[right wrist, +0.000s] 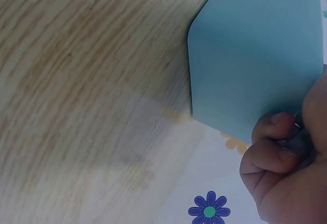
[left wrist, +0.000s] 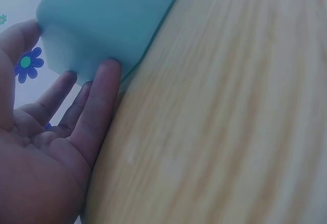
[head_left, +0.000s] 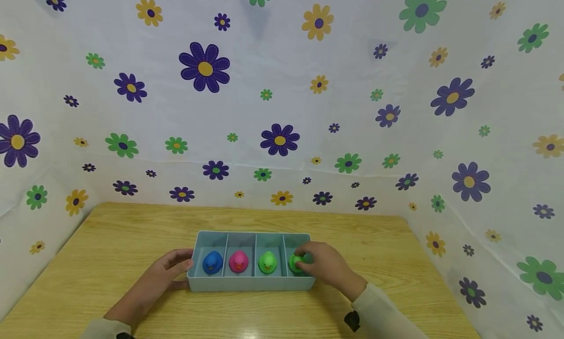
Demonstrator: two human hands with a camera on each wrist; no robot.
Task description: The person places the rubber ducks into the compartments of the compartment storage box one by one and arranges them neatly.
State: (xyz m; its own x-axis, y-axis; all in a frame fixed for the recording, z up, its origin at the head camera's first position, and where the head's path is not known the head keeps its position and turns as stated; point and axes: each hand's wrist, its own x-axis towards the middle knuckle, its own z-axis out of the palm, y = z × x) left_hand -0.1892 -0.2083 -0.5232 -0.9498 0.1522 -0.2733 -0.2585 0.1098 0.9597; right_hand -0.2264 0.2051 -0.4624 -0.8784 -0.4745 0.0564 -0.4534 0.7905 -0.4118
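A pale blue-green tray (head_left: 251, 283) with dividers stands on the table. Its compartments hold, from the left, a blue rubber duck (head_left: 212, 262), a pink rubber duck (head_left: 239, 261), a light green rubber duck (head_left: 267, 262) and a darker green rubber duck (head_left: 294, 263). My right hand (head_left: 328, 266) reaches over the tray's right end and pinches the darker green duck, partly hiding it. My left hand (head_left: 165, 273) touches the tray's left end with fairly straight fingertips. In the left wrist view, the fingers (left wrist: 104, 86) rest against the tray's end wall (left wrist: 102, 24).
The wooden table (head_left: 145, 231) extends around the tray on every side. Behind it and at both sides hangs a white cloth (head_left: 246, 104) printed with purple, green and yellow flowers.
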